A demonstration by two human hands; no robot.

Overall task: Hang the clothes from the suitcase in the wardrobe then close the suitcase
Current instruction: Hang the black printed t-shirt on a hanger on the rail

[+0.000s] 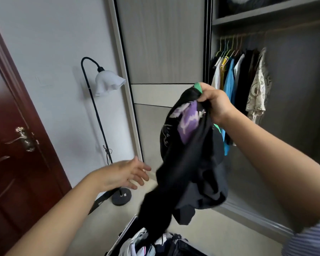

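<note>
1. Nearest, at the bottom edge: open suitcase (129, 235), packed with mixed light and dark clothes (142, 244); striped sleeve (310, 237) at the lower right corner.
2. Just above: left hand (126, 174) stretched forward with fingers spread and relaxed, holding nothing, just left of the hanging cloth and not clearly touching it.
3. Higher, at centre: right hand (214, 104) raised, fingers curled tight round the bunched top of a black garment (190, 163) together with a green hanger (199, 87), only a tip of which shows above the knuckles.
4. Black garment: purple and white print near the top, draping down in folds, lower end blurred and trailing toward the suitcase; whether it touches the clothes there cannot be told.
5. Behind the left hand: black floor lamp (100, 115) with a white frilled shade, round base on the floor, against the white wall.
6. Far left: dark red door (11, 163) with a metal handle.
7. Farthest, at right: open wardrobe (292, 108) with a sliding door (161, 43) pushed left; row of hung shirts (236, 78) on the rail, black, white, yellow, blue and a patterned one; shelf above.
</note>
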